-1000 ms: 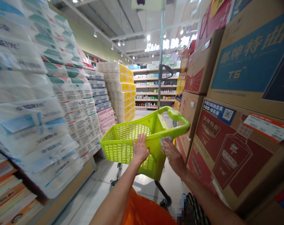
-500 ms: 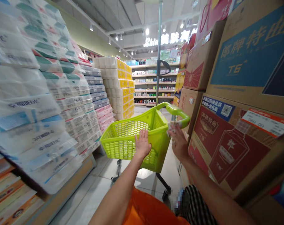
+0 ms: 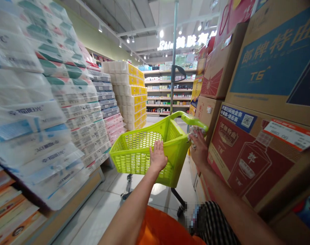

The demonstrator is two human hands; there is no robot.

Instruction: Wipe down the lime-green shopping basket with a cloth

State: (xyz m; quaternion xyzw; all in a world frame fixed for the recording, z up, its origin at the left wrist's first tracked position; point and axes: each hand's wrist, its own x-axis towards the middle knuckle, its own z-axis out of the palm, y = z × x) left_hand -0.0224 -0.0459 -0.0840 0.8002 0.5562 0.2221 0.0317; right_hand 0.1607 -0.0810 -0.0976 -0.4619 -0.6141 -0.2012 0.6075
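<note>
A lime-green shopping cart [image 3: 134,140] with a perforated basket stands before me, its handle [image 3: 193,120] on the right. My left hand [image 3: 158,157] lies flat against the basket's near side, fingers stretched out. In my right hand [image 3: 199,148] is a crumpled whitish cloth [image 3: 194,132], pressed against the cart where the handle joins the body. The fingers of that hand curl over the cloth, which hides part of the handle's lower end.
Stacked packs of tissue paper [image 3: 50,149] rise on the left. Large cartons [image 3: 247,149] crowd close on the right. Behind the cart stands a metal pole [image 3: 173,51], with stocked shelves [image 3: 167,90] farther back. Below the cart is a tiled floor [image 3: 101,204].
My right hand has moved a little right along the handle's end with the cloth. The left hand has shifted slightly right, still on the basket's side.
</note>
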